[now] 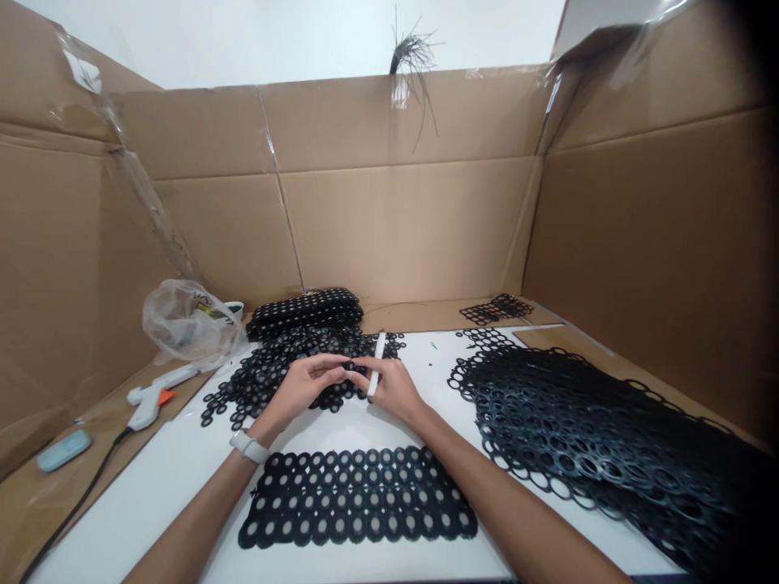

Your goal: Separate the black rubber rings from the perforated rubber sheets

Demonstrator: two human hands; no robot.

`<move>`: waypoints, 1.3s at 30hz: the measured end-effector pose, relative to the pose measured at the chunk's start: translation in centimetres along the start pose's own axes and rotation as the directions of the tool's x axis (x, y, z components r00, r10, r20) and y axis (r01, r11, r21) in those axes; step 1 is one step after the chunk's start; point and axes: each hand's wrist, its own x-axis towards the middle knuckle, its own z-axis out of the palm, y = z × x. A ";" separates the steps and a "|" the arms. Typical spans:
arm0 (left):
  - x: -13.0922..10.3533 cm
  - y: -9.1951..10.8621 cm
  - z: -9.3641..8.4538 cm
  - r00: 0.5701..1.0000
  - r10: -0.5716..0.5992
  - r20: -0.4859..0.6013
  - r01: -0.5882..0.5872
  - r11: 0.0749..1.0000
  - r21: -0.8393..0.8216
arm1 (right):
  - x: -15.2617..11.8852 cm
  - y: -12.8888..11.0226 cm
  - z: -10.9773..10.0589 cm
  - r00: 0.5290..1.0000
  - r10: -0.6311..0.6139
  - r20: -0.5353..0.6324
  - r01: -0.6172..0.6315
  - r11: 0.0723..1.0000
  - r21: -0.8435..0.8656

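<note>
My left hand (312, 383) and my right hand (389, 383) meet fingertip to fingertip above the white table. Pinched between them is a small black ring (349, 367), partly covered by the fingers. A slim white pen-like stick (376, 365) is also tucked between the fingers of my right hand. Just behind and left of the hands spreads a loose heap of small black rings (261, 377). Closer to me, between my forearms, lies a flat black panel of joined rings (359, 496), with pale round centres.
A big stack of black ring mesh (565, 430) covers the right side. Rolled black panels (304, 312) sit at the back. On the left are a plastic bag (188, 324), a corded white glue gun (146, 405) and a light-blue case (64, 451). Cardboard walls (402, 219) enclose the table.
</note>
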 end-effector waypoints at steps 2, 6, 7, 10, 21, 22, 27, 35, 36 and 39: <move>0.0 -0.1 0.1 1.000 -0.004 0.007 0.004 1.000 -0.026 | 0.0 0.0 0.0 1.000 -0.006 -0.003 0.006 1.000 0.011; 0.0 -0.1 0.2 1.000 -0.002 0.003 0.002 1.000 -0.021 | 0.1 -0.1 -0.1 1.000 -0.009 0.011 0.009 1.000 0.011; 0.0 -0.1 0.2 1.000 -0.004 0.001 0.004 1.000 -0.017 | 0.1 -0.2 -0.1 1.000 -0.010 0.016 0.010 1.000 0.007; -0.1 0.0 0.2 1.000 -0.008 -0.001 0.008 1.000 -0.010 | 0.1 -0.3 -0.3 1.000 -0.012 0.024 0.012 1.000 0.002; -0.1 -0.3 0.4 1.000 -0.011 0.000 0.011 0.996 -0.092 | 0.0 -0.2 -0.1 1.000 -0.018 0.017 0.018 0.999 0.039; -0.1 -0.4 0.4 1.000 -0.012 0.001 0.012 0.994 -0.106 | 0.0 -0.2 -0.1 1.000 -0.020 0.016 0.019 0.999 0.046; -0.1 -0.3 0.3 1.000 -0.024 0.011 0.026 0.984 -0.176 | 0.0 -0.5 -0.2 0.999 -0.022 0.028 0.020 0.998 0.066; -0.5 0.3 0.4 0.998 -0.064 0.011 0.065 0.975 -0.213 | -0.1 -0.5 -0.3 0.999 -0.035 0.024 0.033 0.997 0.073; -0.5 0.3 0.4 0.998 -0.064 0.012 0.065 0.975 -0.214 | -0.1 -0.5 -0.3 0.999 -0.033 0.025 0.031 0.997 0.070; -0.4 0.2 0.3 0.998 -0.063 0.010 0.064 0.975 -0.212 | -0.1 -0.5 -0.4 0.999 -0.032 0.022 0.031 0.997 0.068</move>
